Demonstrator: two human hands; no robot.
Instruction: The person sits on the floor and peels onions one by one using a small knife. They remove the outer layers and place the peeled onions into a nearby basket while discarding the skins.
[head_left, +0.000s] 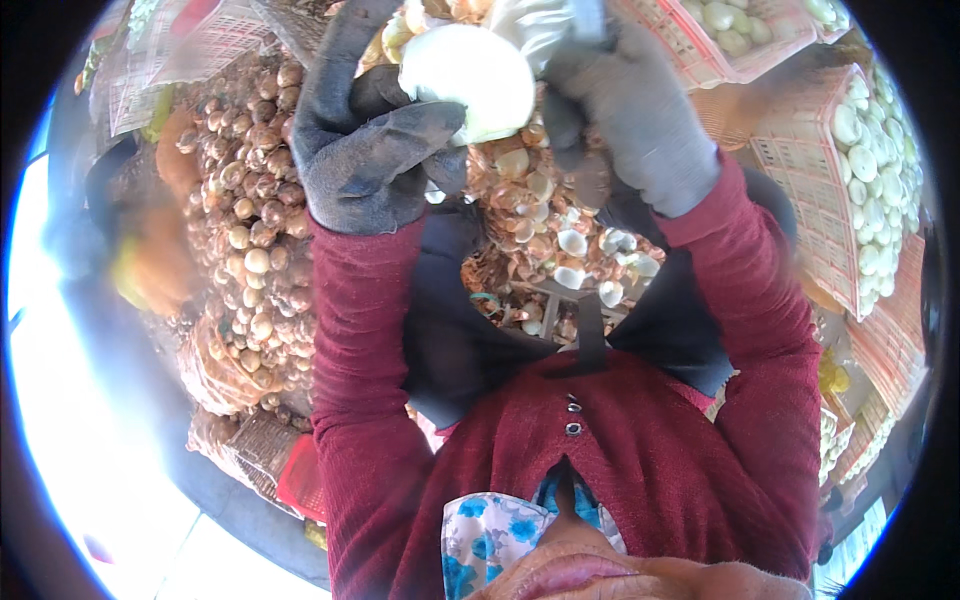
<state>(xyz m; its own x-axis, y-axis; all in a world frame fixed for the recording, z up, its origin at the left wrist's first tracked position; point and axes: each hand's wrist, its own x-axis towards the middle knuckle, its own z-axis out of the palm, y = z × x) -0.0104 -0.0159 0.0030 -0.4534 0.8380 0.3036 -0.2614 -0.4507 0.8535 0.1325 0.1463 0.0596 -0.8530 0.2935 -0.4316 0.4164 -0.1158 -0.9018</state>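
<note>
My left hand (375, 150), in a dark grey work glove, holds a peeled white onion (471, 82) between thumb and fingers. Its pale surface is bright and smooth. Close to the onion's right side is my right hand (634, 120), also gloved and blurred by motion. Its fingers are closed on a blurred, blade-like tool (589, 21) at the top edge. A whitish, shiny piece (529, 26) lies between this tool and the onion; I cannot tell what it is. Below both hands, onion skins and cut pieces (525, 195) are heaped between my knees.
Unpeeled brown onions (255, 195) form a large pile at left, beside a net sack (221, 367). Plastic crates of pale onions stand at right (802, 172) and top right (697, 52). Another crate (195, 45) is at upper left, and a red basket (304, 476) at lower left.
</note>
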